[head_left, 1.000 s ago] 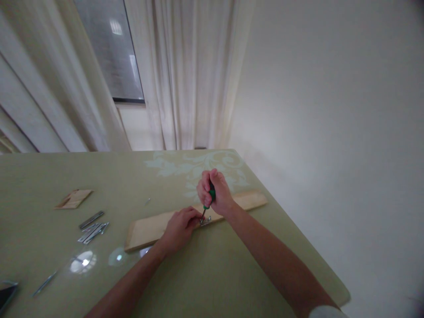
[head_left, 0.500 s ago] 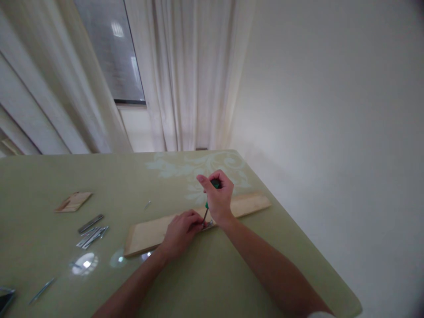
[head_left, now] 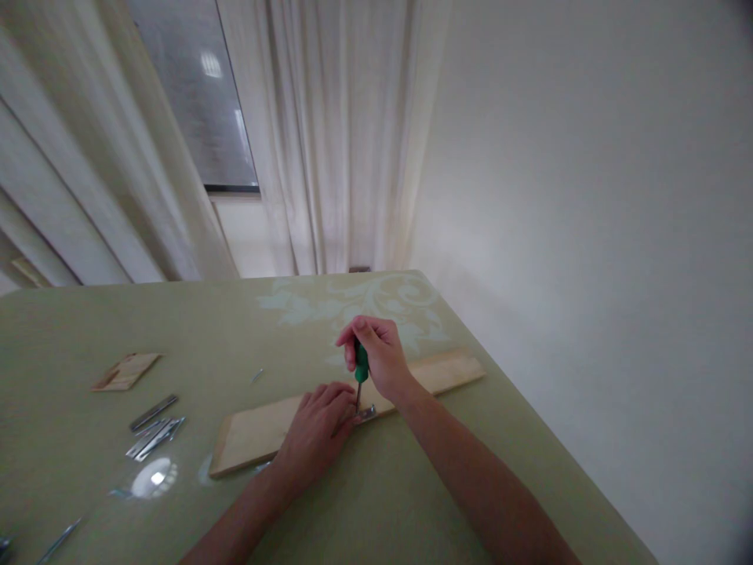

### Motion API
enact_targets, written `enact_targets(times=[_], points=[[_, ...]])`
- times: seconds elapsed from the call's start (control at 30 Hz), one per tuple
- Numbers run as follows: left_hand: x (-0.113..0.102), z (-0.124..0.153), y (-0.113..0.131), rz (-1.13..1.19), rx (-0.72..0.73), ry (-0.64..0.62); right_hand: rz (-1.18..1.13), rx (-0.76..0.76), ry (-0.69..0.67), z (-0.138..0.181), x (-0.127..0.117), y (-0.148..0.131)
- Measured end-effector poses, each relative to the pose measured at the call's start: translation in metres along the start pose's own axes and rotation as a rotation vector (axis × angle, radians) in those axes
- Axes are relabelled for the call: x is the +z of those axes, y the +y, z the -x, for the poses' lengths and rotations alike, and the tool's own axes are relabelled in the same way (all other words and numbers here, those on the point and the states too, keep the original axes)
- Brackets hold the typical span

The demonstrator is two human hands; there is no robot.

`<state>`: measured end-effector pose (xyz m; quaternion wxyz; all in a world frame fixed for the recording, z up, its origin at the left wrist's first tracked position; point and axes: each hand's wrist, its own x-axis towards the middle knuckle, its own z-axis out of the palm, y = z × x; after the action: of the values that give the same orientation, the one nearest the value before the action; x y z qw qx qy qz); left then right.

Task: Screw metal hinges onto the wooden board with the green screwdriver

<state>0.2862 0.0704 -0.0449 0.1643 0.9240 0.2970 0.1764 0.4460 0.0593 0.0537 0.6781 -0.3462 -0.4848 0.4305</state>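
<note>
A long pale wooden board (head_left: 252, 431) lies at a slant across the table. On its near edge sits a small metal bracket (head_left: 365, 414), partly covered by fingers. My left hand (head_left: 314, 424) rests over the board, fingers bent and pressed together at the bracket's left end; the fingertips are partly hidden. Above it, my right hand (head_left: 380, 353) is closed round the green handle of a screwdriver (head_left: 361, 367). The screwdriver stands nearly upright, its tip down at the bracket beside my left fingertips. Whether a screw is under the tip is too small to tell.
Left of the board lie several metal strips (head_left: 154, 435) and a small wooden piece (head_left: 126, 371). A small metal bit (head_left: 257, 375) lies behind the board, and a thin rod-like item (head_left: 59, 541) near the lower left. The table's right edge (head_left: 529, 416) runs beside the wall.
My right hand has turned and shifted slightly left, bringing the screwdriver from a slant to nearly upright. My left hand stays at the bracket. The view has shifted a little.
</note>
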Motion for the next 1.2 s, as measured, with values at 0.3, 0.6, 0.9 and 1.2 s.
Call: enact_targets(times=[0.3, 0.6, 0.9, 1.2], points=[[0.002, 0.008, -0.03, -0.253, 0.092, -0.097, -0.21, -0.002, 0.364, -0.018, -0.017, -0.015], [0.015, 0.001, -0.037, -0.492, 0.195, -0.073, -0.223, -0.124, 0.373, -0.012, -0.016, -0.042], [-0.016, -0.017, -0.022, -0.585, 0.182, -0.227, -0.228, -0.166, 0.378, -0.007, -0.016, -0.057], [-0.024, -0.021, -0.016, -0.584, 0.139, -0.236, -0.194, -0.225, 0.37, -0.004, -0.016, -0.064]])
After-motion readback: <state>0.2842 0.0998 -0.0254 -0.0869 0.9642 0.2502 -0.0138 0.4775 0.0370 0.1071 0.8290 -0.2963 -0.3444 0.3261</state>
